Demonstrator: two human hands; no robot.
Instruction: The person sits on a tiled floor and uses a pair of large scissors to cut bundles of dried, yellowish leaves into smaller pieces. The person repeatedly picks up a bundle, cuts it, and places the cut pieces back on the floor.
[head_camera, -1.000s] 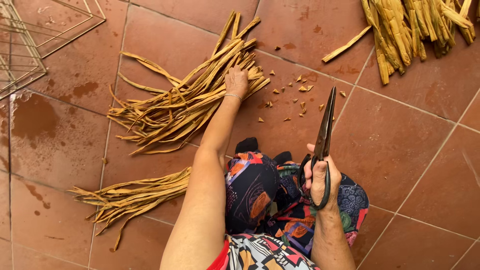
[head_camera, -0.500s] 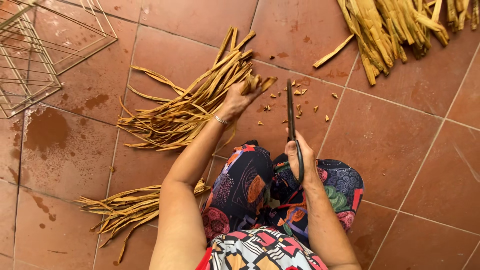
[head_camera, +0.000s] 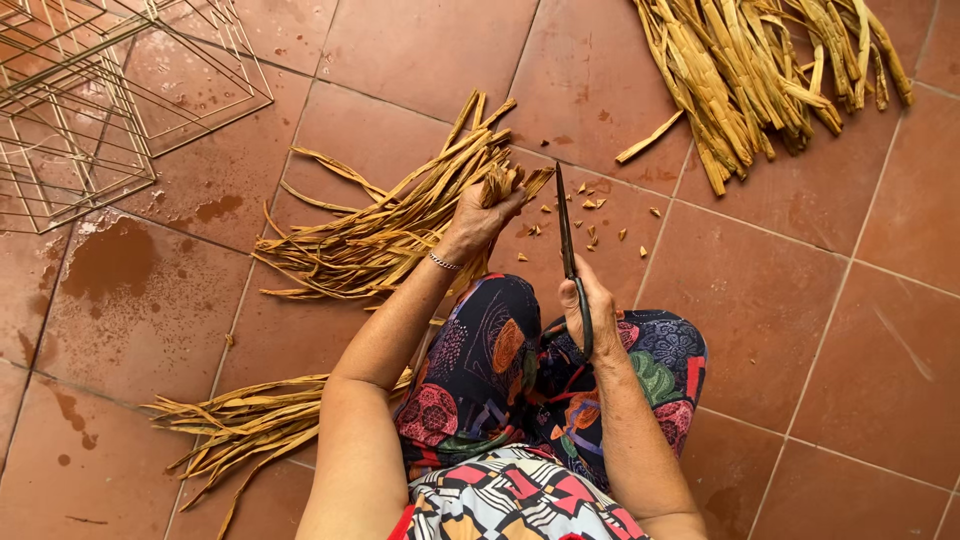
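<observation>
A seated person in patterned trousers (head_camera: 520, 390) worked over a terracotta tile floor (head_camera: 820, 330). The left hand (head_camera: 475, 222), a thin bracelet (head_camera: 443, 262) at its wrist, was closed around the ends of a bundle of dried bark strips (head_camera: 385, 225) that fanned out toward eight o'clock from the fist. The right hand (head_camera: 590, 315) gripped the handles of dark scissors (head_camera: 568, 250), their blades shut and pointing to twelve o'clock, just at three o'clock of the gripped strip ends. Small cut chips (head_camera: 590, 205) lay scattered beside the blades. A second pile of strips (head_camera: 250, 425) lay at eight o'clock of the knees, a larger heap (head_camera: 770, 70) at one o'clock, and wire frames (head_camera: 90, 110) at ten o'clock.
</observation>
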